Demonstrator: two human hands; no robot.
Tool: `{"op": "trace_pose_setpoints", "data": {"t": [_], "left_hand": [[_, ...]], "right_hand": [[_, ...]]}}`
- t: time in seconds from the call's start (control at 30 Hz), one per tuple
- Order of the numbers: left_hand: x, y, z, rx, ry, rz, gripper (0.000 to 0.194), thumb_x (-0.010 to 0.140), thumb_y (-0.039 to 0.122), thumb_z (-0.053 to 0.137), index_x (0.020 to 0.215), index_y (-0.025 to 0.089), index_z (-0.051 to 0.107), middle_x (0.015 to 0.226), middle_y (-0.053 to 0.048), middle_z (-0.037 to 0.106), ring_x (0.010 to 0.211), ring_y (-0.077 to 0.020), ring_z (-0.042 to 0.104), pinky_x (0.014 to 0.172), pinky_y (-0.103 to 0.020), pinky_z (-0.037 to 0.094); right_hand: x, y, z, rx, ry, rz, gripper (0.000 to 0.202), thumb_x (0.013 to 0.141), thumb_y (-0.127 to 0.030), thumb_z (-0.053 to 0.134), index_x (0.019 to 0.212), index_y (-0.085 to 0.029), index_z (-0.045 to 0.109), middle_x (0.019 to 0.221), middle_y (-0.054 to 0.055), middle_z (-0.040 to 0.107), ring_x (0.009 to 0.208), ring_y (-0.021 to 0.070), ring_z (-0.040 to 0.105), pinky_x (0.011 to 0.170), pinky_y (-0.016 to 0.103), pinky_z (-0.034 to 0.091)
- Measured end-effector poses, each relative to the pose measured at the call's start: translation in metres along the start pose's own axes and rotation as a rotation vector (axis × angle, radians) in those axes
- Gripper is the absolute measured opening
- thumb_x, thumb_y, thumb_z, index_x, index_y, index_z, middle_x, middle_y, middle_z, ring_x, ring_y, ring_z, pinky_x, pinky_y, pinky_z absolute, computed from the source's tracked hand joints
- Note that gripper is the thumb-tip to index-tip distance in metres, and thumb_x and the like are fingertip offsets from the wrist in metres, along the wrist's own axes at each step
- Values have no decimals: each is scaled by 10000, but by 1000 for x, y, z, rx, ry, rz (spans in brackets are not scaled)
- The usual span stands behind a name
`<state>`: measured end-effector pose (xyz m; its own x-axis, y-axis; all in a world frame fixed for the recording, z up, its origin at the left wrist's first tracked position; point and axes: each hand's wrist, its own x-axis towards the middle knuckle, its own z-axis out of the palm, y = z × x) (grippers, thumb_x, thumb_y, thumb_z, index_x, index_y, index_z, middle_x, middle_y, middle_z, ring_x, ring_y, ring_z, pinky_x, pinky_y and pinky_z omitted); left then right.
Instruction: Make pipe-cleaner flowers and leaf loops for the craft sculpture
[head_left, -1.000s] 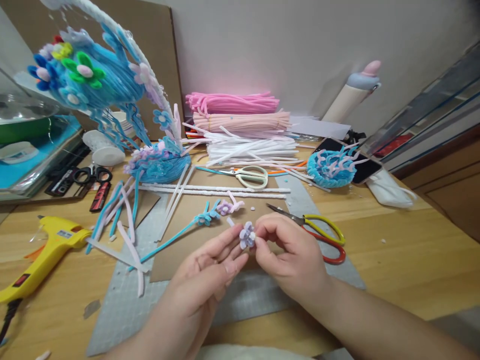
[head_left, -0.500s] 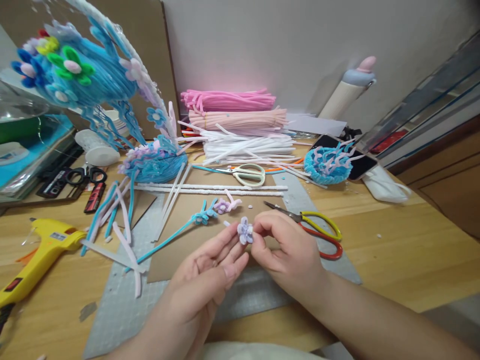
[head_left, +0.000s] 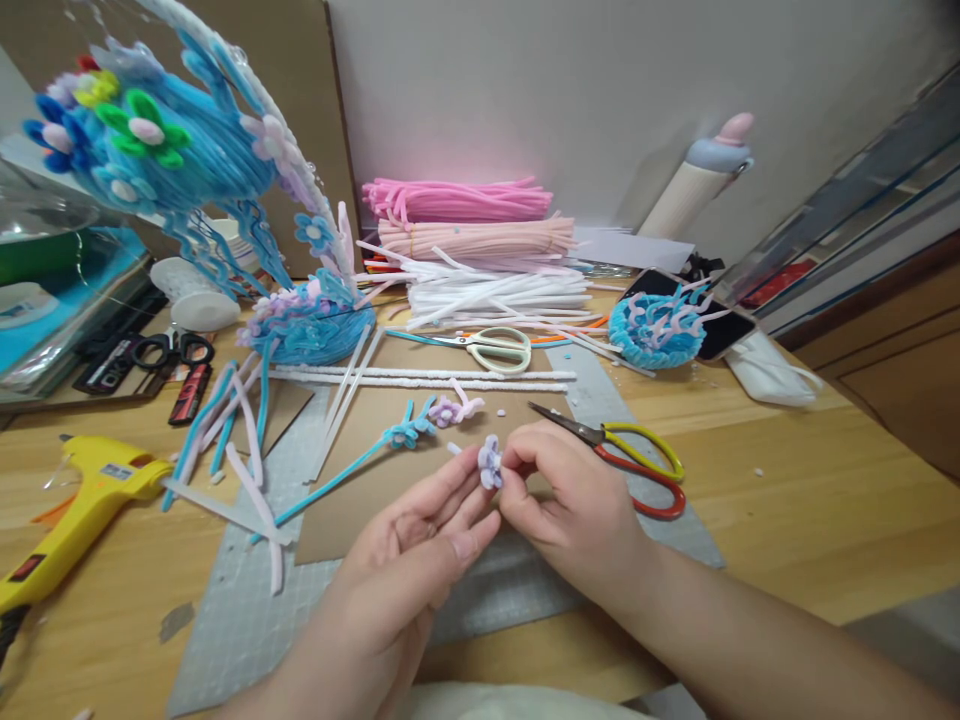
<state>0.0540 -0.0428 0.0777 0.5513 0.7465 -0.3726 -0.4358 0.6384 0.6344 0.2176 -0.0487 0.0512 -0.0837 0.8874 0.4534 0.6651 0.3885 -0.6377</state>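
Observation:
A small lavender pipe-cleaner flower [head_left: 490, 463] with a pale centre is held between my hands above the brown cardboard. My left hand [head_left: 416, 550] has the flower at its fingertips, its fingers long and close together, the thumb apart from them. My right hand [head_left: 562, 495] pinches the flower's centre from the right with thumb and forefinger. A short pale stub shows just behind the left fingertips. Beyond the hands lie a blue pipe-cleaner flower sprig [head_left: 405, 430] and a lilac one [head_left: 446, 410]. Red-and-yellow-handled scissors [head_left: 643, 465] lie beside my right hand.
A yellow glue gun [head_left: 90, 510] lies at left, near loose pipe cleaners [head_left: 251, 465]. Bundled pipe cleaners [head_left: 476, 240] line the wall, with pale-handled scissors [head_left: 499, 350] before them. A tall flowered blue ornament [head_left: 195, 150] stands back left; a blue basket [head_left: 656, 340] sits right.
The lavender flower has turned slightly, so it shows more from its side. My right hand has shifted a little to the left; my left hand has barely moved.

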Motion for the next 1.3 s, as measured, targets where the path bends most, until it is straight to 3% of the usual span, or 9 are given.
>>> {"op": "trace_pose_setpoints", "data": {"t": [0.37,0.53,0.73,0.87,0.97,1.17,1.3], "left_hand": [[2,-14,-10,115,21,47,475,711,156,704,1161,285,624,1338,-50,518,1282,-299,387,1085,-424,315],[4,-18,-16,146,-24,71,464,731,140,686,1162,299,621,1320,-31,540,1250,-262,443,1053,-361,374],[6,-12,-11,123,39,57,433,714,149,703,1129,258,646,1237,-42,615,1219,-248,485,1020,-314,415],[8,-2,-5,91,146,-7,313,745,185,671,1058,178,676,1119,-85,678,1115,-239,573,925,-286,485],[8,5,-2,84,214,-64,246,748,161,657,990,144,697,1009,-96,711,978,-205,638,832,-256,525],[8,2,-3,140,89,-69,216,761,188,668,969,147,702,932,-74,719,864,-147,644,802,-228,517],[11,-6,-8,169,143,-21,314,662,189,758,966,143,690,872,-70,724,781,-140,646,739,-226,521]], "right_hand": [[0,0,1,18,-31,22,127,808,-97,466,770,-218,477,732,5,527,676,134,510,610,245,415],[-1,0,2,4,-35,24,132,800,-82,471,761,-209,474,725,1,521,672,126,498,611,239,403],[-2,0,3,50,-73,64,109,817,-110,476,787,-207,514,741,9,532,680,135,505,615,252,404],[-5,-2,-1,228,-29,202,87,855,-189,498,922,-226,538,768,0,558,650,121,522,571,234,411],[-4,-1,0,392,-17,366,72,882,-250,465,913,-231,527,686,-27,530,545,100,484,496,223,378],[4,-6,3,714,-233,582,102,840,-268,501,779,-187,498,612,-50,484,472,67,424,451,195,357],[0,-10,7,769,-255,567,96,831,-255,528,778,-176,520,685,-21,534,601,92,506,553,206,434]]}}
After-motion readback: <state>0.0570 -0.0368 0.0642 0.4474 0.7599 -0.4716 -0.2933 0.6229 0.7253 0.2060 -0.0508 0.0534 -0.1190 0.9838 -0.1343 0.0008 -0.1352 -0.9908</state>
